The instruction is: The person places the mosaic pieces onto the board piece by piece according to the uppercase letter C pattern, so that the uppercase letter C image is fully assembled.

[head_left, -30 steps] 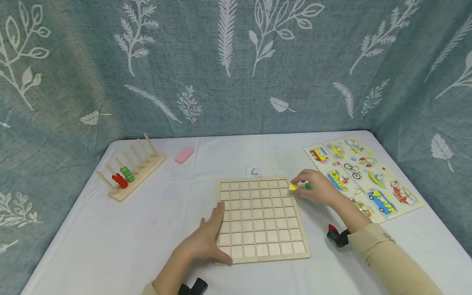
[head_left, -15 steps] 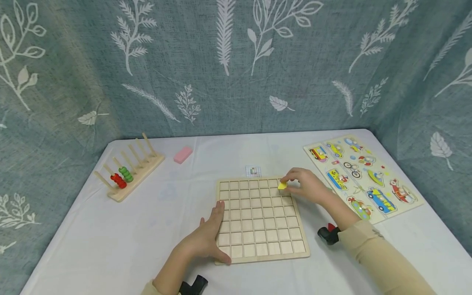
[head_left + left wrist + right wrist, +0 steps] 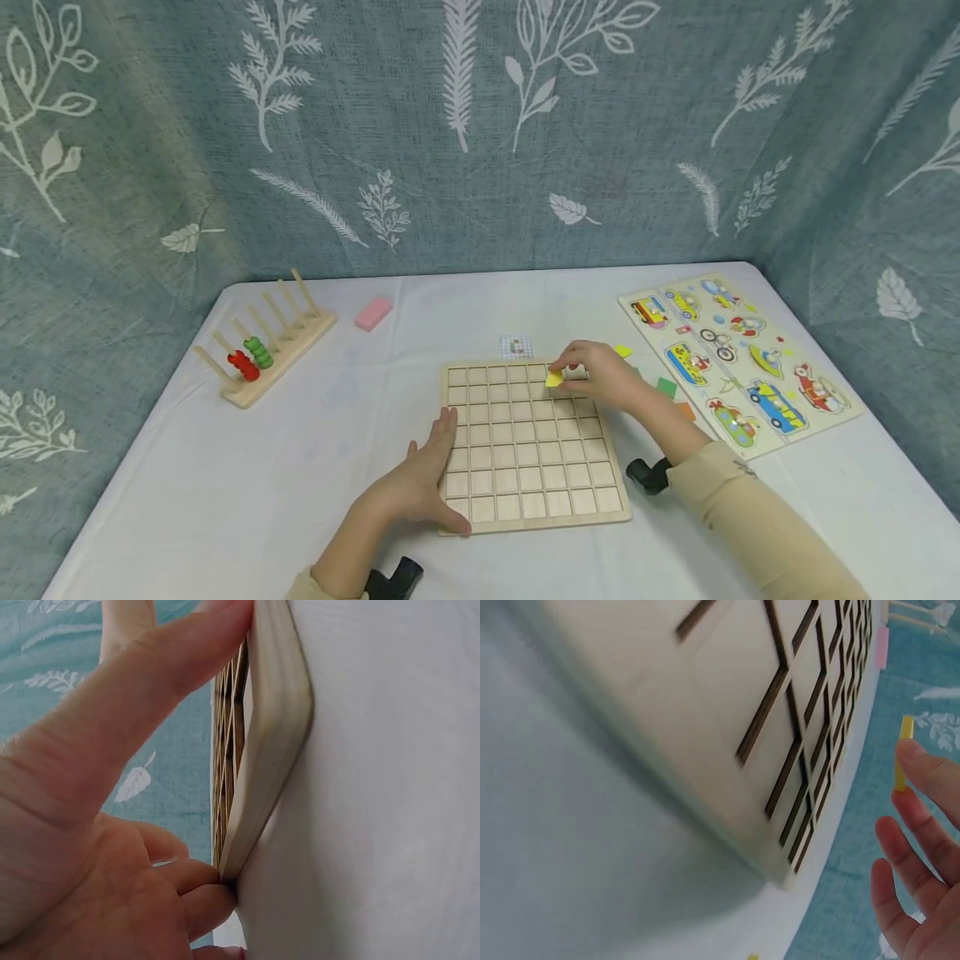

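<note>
A square wooden grid board [image 3: 551, 525] lies at the front middle of the table. My left hand [image 3: 416, 483] braces its near left corner, fingers stretched along the left side and thumb on the front edge. In the left wrist view the thumb [image 3: 180, 664] rests on the board's rim [image 3: 277, 705]. Between thumb and index finger, my right hand [image 3: 603, 375] pinches a small thin yellow tile [image 3: 554, 380] over the back right cells. The right wrist view shows this yellow tile [image 3: 904, 754] edge-on, with the other fingers loosely bent.
A small printed grid card [image 3: 517, 347] lies behind the board. To the right are loose yellow [image 3: 623, 351], green [image 3: 667, 387] and orange tiles [image 3: 684, 411], beside a vehicle picture puzzle [image 3: 750, 367]. A wooden peg stand [image 3: 300, 337] with red and green beads and a pink block [image 3: 373, 314] stand back left.
My right hand has moved left from the board's right edge to over its back right cells, carrying the yellow tile and uncovering loose tiles behind. The left hand stays in place.
</note>
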Motion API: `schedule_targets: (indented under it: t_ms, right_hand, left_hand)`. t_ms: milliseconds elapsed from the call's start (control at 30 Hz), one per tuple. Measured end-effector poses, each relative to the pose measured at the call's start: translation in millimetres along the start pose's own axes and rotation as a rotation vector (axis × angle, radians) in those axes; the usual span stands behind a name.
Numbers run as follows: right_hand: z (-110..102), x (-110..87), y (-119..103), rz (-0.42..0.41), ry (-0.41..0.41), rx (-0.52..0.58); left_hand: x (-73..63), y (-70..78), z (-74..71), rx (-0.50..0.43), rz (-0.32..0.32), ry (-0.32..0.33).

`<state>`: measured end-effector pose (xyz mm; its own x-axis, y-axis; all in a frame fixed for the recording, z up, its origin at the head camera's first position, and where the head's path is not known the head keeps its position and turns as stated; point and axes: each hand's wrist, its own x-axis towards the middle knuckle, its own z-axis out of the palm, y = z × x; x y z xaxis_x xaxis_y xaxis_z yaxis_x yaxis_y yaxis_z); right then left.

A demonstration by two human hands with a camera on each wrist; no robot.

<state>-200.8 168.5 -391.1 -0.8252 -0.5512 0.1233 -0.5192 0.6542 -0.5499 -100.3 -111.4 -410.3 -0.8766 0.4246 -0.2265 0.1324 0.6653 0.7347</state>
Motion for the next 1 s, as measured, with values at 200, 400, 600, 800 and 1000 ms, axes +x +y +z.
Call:
schedule_targets:
  t_ms: [200, 400, 600, 800, 1000]
  right_hand:
    - [5, 6.6, -8, 0.000, -0.021, 0.003]
    - [10, 14.4, -13, 0.013, -0.036, 0.026]
    - [18, 26.0, -17, 0.053, -0.079, 0.078]
    - [26, 33.9, -22, 0.079, -0.104, 0.093]
    - [30, 38.5, -29, 0.086, -0.118, 0.091]
  left_hand:
    - [0.0, -0.4, -0.5, 0.017, 0.008, 0.005]
    - [-0.1, -0.7, -0.9, 0.032, 0.010, 0.001]
    - [-1.0, -0.5, -1.5, 0.026, 0.006, 0.001]
    - [-0.8, -0.9, -1.1, 0.024, 0.000, -0.002]
    - [-0.1, -1.4, -1.0, 0.043, 0.002, -0.006]
